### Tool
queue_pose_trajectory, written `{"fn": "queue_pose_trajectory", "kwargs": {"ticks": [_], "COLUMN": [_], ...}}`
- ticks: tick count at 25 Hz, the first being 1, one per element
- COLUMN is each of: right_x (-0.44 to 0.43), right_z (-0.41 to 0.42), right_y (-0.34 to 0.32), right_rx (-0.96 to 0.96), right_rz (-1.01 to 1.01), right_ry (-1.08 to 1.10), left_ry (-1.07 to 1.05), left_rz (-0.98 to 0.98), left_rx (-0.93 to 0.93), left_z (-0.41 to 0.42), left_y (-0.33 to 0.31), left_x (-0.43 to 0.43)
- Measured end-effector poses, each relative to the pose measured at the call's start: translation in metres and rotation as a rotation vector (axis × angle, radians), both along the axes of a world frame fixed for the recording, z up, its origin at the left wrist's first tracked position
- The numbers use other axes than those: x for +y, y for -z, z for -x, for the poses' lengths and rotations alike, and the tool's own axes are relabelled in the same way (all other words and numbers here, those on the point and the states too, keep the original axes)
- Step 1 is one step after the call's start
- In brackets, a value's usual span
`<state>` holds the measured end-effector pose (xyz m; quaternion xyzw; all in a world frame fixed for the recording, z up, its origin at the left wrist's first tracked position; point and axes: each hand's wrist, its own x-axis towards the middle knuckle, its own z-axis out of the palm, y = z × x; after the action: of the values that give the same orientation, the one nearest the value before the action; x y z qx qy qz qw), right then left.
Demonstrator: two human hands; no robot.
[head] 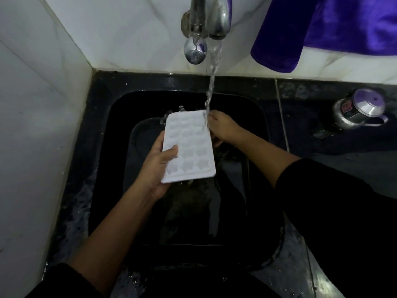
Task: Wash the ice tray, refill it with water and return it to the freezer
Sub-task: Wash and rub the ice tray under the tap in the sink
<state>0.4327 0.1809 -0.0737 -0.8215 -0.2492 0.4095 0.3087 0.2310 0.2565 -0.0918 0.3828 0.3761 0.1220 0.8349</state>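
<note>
Head view: ice tray [189, 147] between left hand [153, 168] grip and right hand [223, 127]

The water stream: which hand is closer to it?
Right. The right hand is beside the water stream at the far corner of the ice tray; the left hand holds its near edge.

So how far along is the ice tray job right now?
Early on. Done: the ice tray looks empty of cubes. In hand: left hand and right hand hold it over the sink, water from the tap hitting its far corner. Left: finish rinsing, fill the pockets, put it back in a freezer, which isn't in view.
</note>
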Motion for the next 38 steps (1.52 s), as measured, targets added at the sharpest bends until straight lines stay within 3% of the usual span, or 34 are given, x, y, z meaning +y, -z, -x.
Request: {"fn": "queue_pose_trajectory", "kwargs": {"ticks": [6,10,13,15,18,21,24,30,35,38], "right_x": [-0.004,0.003,-0.009,-0.012,-0.006,-0.006,-0.018,-0.045,-0.051,-0.048], "right_z": [0.026,-0.003,0.019,0.022,-0.009,0.004,0.049,0.032,0.022,0.022], "right_y": [0.002,0.006,0.0,0.003,0.013,0.02,0.028,0.03,0.031,0.035], "right_rx": [0.073,0.022,0.05,0.055,0.008,-0.09,0.073,0.347,0.496,0.514], "right_rz": [-0.012,0.0,0.003,-0.007,-0.004,-0.017,-0.054,-0.021,-0.024,-0.067], "right_ry": [-0.229,0.038,-0.185,-0.216,0.067,0.069,0.146,0.671,0.802,0.835], "left_ry": [-0.09,0.022,-0.054,-0.058,0.04,0.017,-0.015,0.237,0.111,0.143], "left_rz": [0.006,0.014,0.004,0.0,-0.004,-0.039,-0.157,-0.306,-0.445,-0.484], "left_rx": [0.013,-0.012,0.013,0.011,-0.041,-0.024,0.061,0.115,0.188,0.235], "left_z": [0.009,0.007,0.005,0.004,0.003,0.0,-0.01,-0.023,-0.028,-0.035], "left_y": [0.002,0.0,0.002,0.004,0.0,-0.003,0.001,-0.024,-0.03,-0.037], "left_x": [0.013,-0.002,0.005,0.008,-0.005,-0.004,0.006,-0.027,-0.031,-0.026]}}
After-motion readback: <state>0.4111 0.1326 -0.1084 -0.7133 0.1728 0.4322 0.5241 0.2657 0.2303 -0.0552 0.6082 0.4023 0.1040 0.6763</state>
